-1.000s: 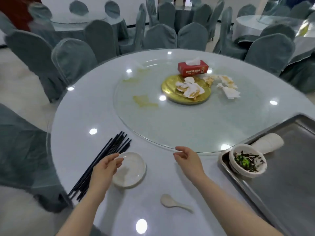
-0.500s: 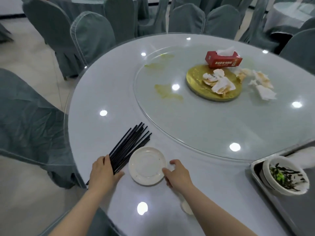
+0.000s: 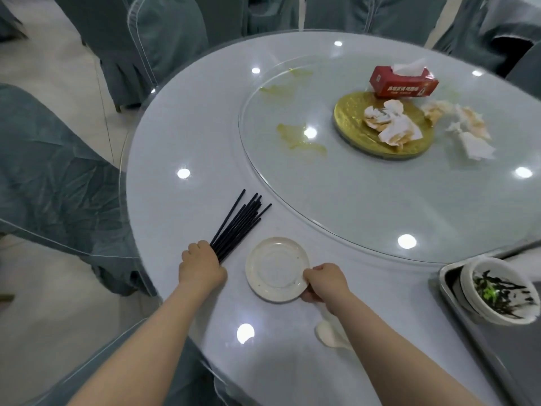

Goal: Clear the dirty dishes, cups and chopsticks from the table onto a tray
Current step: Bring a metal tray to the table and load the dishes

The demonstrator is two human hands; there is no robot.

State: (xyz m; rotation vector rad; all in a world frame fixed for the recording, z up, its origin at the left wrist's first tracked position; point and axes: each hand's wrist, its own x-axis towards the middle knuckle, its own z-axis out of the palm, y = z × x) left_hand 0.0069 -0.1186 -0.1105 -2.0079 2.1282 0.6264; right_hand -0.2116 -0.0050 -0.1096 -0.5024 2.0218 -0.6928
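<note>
Since half a second ago, left hand [image 3: 202,266] closed round the near ends of the black chopsticks [image 3: 236,227], right hand [image 3: 323,281] fingers pinching the near-right rim of the small white plate [image 3: 276,269]; both seemingly ready to lift toward the tray [image 3: 446,273] at right. Counted on the tabletop [image 3: 190,136]: one gold plate [image 3: 351,124], one tissue box [image 3: 404,82], one chopstick bundle, one small plate, one spoon [image 3: 329,332]; one dirty bowl [image 3: 500,291] on the tray.

text: white characters on red tissue box [image 3: 405,82] | too blurred to read
</note>
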